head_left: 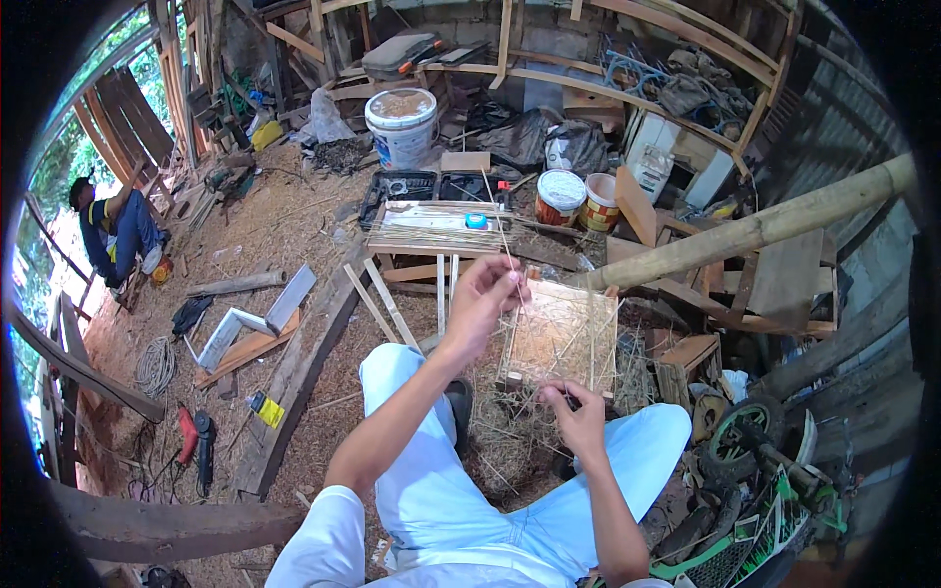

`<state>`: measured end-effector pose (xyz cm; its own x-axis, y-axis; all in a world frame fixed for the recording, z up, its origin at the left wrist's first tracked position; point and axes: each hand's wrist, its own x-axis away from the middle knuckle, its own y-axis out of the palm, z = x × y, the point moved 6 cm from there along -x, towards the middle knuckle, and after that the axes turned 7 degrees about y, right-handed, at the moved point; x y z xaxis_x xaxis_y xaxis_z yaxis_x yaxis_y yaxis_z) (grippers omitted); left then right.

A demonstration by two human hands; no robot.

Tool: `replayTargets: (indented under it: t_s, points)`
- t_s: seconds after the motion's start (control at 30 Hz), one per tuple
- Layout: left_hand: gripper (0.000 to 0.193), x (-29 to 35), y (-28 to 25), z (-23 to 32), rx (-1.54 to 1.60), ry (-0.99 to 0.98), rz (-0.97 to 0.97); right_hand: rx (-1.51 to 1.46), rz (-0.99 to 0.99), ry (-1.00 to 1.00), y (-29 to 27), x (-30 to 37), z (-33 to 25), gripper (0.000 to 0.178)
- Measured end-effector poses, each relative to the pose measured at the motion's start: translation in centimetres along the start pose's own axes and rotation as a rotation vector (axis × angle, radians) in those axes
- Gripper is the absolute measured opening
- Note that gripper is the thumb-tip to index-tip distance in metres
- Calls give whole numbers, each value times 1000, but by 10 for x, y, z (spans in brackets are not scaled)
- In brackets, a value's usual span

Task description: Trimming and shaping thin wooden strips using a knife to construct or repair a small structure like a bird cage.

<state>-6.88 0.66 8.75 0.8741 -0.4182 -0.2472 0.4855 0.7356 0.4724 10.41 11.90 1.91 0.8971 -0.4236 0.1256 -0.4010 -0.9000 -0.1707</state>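
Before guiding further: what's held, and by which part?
The left hand pinches a thin strip low on its visible length; whether the right hand holds anything, I can't tell.

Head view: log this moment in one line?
left hand: pinching thin strip | right hand: by near edge of wooden panel, grip unclear

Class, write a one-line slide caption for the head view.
Left hand pinching a thin strip, right hand near a straw-strewn wooden board, amid a cluttered workspace.
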Motion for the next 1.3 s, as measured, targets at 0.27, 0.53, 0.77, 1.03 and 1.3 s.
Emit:
replayTargets:
  t_s: [0.27, 0.53, 0.77, 1.03, 1.3]
  points:
    - [22, -13, -15, 11, -316, 179, -28, 240, 127, -5, 4, -49, 60, 21]
    - [13, 27, -38, -64, -509, 63, -186, 246, 84, 24, 23, -67, 79, 29]
    - [12, 39, -52, -73, -733, 93, -195, 332, 63, 224, 11, -40, 98, 29]
    - [14, 41, -59, -83, -858, 213, -241, 418, 57, -16, 18, -12, 63, 23]
    - [13, 44, -50, -79, -862, 174, -270, 618, -9, 43, 33, -2, 63, 24]
